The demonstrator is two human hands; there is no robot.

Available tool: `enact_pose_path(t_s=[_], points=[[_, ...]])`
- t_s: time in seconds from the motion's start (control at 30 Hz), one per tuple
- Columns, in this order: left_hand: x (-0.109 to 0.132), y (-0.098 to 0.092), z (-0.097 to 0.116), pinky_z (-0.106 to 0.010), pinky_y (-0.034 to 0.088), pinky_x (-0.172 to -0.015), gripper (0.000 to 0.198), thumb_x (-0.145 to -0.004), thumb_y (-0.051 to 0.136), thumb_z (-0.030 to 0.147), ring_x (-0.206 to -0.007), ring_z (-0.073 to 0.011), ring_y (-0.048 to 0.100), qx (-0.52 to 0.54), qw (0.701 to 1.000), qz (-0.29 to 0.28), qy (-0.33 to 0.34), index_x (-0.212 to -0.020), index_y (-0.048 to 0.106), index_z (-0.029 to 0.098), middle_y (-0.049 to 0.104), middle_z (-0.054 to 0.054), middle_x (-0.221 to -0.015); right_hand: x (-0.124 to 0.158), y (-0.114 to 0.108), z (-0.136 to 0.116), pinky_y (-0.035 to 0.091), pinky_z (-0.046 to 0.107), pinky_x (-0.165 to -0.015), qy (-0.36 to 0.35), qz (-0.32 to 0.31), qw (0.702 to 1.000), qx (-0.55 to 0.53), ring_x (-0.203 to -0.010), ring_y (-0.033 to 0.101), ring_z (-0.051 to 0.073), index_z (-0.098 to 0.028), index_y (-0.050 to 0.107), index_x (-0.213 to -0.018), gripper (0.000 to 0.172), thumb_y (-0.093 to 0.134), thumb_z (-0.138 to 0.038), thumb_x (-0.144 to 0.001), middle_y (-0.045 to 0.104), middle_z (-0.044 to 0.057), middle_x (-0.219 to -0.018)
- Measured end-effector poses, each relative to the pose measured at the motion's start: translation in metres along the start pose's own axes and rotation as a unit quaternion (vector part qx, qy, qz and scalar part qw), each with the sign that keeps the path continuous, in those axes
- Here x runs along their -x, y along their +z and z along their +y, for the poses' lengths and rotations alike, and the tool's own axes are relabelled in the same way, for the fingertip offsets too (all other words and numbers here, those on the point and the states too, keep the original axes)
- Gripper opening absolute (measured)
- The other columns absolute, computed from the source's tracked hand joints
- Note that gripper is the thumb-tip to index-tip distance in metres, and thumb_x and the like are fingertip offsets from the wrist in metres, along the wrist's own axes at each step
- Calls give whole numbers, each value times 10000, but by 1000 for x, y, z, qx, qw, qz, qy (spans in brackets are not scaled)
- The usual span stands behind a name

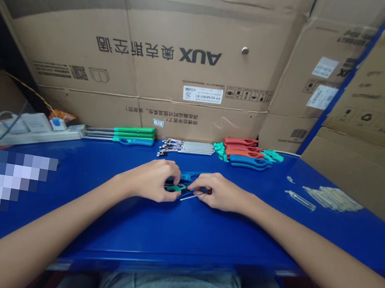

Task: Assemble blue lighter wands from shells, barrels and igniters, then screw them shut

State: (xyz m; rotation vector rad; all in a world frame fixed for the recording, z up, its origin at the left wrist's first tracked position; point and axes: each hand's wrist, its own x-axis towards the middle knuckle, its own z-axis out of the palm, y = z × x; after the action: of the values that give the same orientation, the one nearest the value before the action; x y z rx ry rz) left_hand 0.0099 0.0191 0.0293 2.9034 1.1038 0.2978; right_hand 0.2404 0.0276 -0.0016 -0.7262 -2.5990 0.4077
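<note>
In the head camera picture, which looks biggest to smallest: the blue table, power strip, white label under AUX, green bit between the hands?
1. Blue table
2. Power strip
3. White label
4. Green bit, partly hidden

The left hand [158, 178] has its fingertips beside a small green part [175, 188]. The right hand [223, 192] holds a thin rod [189, 197] that points toward the left hand. Between both hands is a blue piece [189, 176]. Beyond them lie silver tubes [197, 147]; far right of the right hand, clear tubes [333, 198].
</note>
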Motion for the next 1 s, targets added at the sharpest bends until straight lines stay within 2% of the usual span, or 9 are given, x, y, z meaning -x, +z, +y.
enact_pose_path(t_s=[0.43,0.7,1.0], points=[[1,-2,0,-289,482,-732,172,-742,620,327,-795,-201,630,4,1000,-7,-18,-822,662,181,676,-48,-870,0,1,1,452,242,-716,-5,-14,1000,15,-786,615,145,-183,725,-1094,333,561,-64,-830,684,67,-903],[0,1,-1,-288,490,-764,188,-774,612,339,-842,-205,637,19,1000,-4,-12,-858,667,181,680,-55,-915,0,2,0,470,252,-736,0,-6,1000,12,-802,634,156,-148,735,-1012,265,571,-70,-819,701,78,-908],[-1,5,-3,-289,472,-772,193,-803,597,344,-872,-206,632,28,1000,-5,-8,-896,657,187,676,-45,-931,0,-1,-4,423,227,-654,16,-15,1000,19,-688,576,124,-142,736,-850,178,617,-55,-750,659,45,-796]])
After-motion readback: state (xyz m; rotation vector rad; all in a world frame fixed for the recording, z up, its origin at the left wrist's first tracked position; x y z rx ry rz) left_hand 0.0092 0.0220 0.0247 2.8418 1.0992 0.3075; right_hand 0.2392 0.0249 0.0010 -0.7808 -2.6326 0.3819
